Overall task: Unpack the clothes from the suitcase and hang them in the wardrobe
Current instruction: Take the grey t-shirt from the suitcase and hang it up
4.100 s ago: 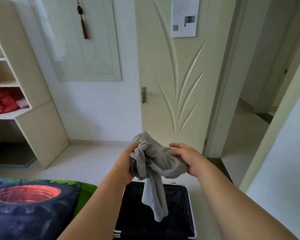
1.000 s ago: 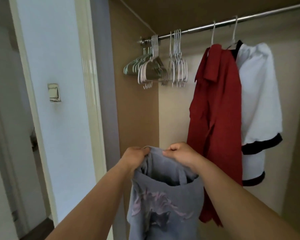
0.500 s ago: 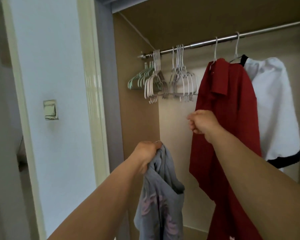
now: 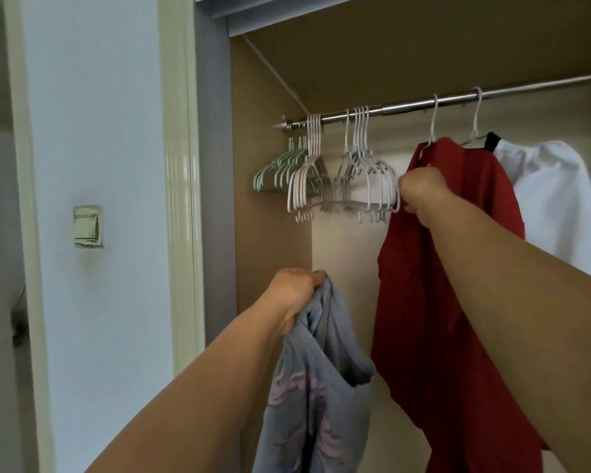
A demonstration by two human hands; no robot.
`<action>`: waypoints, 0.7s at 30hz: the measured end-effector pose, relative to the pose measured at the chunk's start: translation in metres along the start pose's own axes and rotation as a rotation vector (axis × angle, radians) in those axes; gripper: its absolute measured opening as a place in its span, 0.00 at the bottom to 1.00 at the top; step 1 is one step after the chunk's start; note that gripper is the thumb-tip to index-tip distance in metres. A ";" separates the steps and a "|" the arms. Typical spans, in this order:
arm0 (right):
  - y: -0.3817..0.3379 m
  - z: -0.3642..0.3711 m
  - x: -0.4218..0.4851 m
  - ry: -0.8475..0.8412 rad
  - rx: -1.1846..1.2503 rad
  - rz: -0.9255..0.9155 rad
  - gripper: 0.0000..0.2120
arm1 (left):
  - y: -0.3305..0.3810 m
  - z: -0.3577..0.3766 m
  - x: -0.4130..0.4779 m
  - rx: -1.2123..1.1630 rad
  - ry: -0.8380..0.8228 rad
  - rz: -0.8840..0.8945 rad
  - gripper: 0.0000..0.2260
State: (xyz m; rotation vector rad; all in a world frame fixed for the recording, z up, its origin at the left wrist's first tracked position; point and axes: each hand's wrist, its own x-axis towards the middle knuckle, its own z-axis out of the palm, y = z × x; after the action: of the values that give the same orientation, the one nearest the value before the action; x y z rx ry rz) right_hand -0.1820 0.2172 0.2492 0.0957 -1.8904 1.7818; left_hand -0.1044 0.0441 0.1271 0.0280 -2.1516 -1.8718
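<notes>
below the rail [image 4: 423,105], left fingers [image 4: 316,278] clutch grey shirt [image 4: 321,387]; right fingers [image 4: 408,186] pinch hanger [image 4: 382,186].

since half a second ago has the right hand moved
Yes. The right hand went up and left from the red garment to the white hangers on the rail.
</notes>
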 end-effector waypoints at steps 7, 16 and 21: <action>0.006 0.014 0.010 -0.079 -0.061 -0.038 0.11 | -0.006 0.008 0.011 0.019 0.038 -0.018 0.14; -0.001 0.031 0.031 -0.022 -0.286 -0.251 0.17 | -0.013 0.001 0.017 -0.007 0.048 -0.021 0.07; -0.006 0.034 0.036 -0.002 -0.288 -0.231 0.16 | -0.015 -0.003 0.018 0.032 0.044 -0.029 0.11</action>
State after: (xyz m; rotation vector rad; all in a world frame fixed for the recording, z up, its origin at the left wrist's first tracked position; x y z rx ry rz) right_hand -0.2215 0.1953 0.2699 0.2019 -2.0251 1.3466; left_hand -0.1236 0.0356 0.1165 0.1058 -2.1626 -1.8353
